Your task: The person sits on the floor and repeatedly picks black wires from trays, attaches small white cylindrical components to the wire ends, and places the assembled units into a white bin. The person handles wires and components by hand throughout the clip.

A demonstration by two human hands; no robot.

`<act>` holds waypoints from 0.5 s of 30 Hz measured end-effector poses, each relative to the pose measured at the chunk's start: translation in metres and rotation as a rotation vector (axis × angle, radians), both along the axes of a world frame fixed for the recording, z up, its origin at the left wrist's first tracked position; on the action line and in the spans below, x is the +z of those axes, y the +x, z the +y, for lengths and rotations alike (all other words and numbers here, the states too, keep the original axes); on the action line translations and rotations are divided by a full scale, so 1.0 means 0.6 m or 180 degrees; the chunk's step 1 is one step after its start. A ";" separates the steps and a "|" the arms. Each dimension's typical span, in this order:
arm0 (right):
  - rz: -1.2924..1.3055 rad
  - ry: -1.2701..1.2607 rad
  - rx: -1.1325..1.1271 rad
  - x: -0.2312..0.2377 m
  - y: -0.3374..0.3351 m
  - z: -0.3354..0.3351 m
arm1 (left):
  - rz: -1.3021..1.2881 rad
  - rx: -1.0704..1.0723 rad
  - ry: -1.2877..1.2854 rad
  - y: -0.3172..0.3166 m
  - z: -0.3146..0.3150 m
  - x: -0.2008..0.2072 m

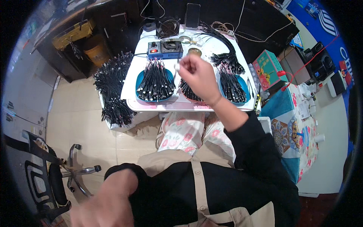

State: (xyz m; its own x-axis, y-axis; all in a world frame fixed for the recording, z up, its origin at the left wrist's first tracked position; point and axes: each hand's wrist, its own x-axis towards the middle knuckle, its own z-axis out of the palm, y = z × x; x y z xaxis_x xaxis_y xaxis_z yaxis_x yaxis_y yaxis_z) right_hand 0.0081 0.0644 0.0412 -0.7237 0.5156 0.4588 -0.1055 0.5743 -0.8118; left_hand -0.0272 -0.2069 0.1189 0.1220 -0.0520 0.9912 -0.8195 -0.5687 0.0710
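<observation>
My right hand (199, 77) is over the middle of the white table (130, 89), its thumb and fingers pinched together. A small pale tip shows at the fingertips; what it belongs to I cannot make out. Beneath the hand, partly hidden, a tray holds short black cables (186, 90). To its left stands a blue tray (138, 86) full of black cables (155, 81), and to its right another blue tray (245, 84) with similar cables (231, 85). My left hand (102, 206) is low at the left, away from the table and smeared by motion, its fingers unclear.
Behind the trays sit a blue solder pot (165, 54) with a lit red switch, a round tin (194, 51), a fan (168, 28) and a phone (193, 16). More cables fill a bin (115, 89) left of the table. An office chair (45, 178) stands lower left.
</observation>
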 end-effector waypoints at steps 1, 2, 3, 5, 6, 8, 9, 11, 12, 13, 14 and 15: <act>0.0066 0.0204 0.0072 0.008 0.035 -0.020 | -0.1015 0.0865 -0.0545 0.013 0.016 -0.011; -0.0077 -0.0011 0.0162 0.012 0.063 -0.039 | -0.1565 0.2585 -0.1752 0.024 0.032 -0.023; -0.0214 -0.0280 0.0165 0.013 0.089 -0.057 | -0.1833 0.3407 -0.2955 0.037 0.044 -0.036; -0.0350 -0.0624 0.0239 0.011 0.138 -0.089 | -0.0513 0.5158 -0.3949 0.021 0.125 -0.077; -0.0453 -0.0730 0.0218 0.009 0.158 -0.101 | -0.0479 0.4868 -0.4112 0.024 0.153 -0.094; -0.0368 -0.0709 -0.0039 0.003 0.190 -0.118 | -0.0305 0.4568 -0.3925 0.041 0.184 -0.119; -0.0239 -0.0762 -0.0049 -0.001 0.199 -0.122 | -0.0232 0.4326 -0.4079 0.049 0.193 -0.128; -0.0155 -0.0841 -0.0139 -0.010 0.217 -0.125 | -0.0231 0.3857 -0.4142 0.067 0.204 -0.138; -0.0190 -0.0853 -0.0208 -0.014 0.225 -0.124 | -0.0256 0.3793 -0.4238 0.075 0.208 -0.140; -0.0223 -0.0862 -0.0270 -0.018 0.231 -0.123 | -0.0290 0.3705 -0.4282 0.081 0.210 -0.141; -0.0182 -0.0867 -0.0271 -0.021 0.235 -0.121 | -0.0337 0.3621 -0.4345 0.087 0.212 -0.142; -0.0147 -0.0871 -0.0267 -0.024 0.239 -0.119 | -0.0358 0.3579 -0.4380 0.093 0.215 -0.144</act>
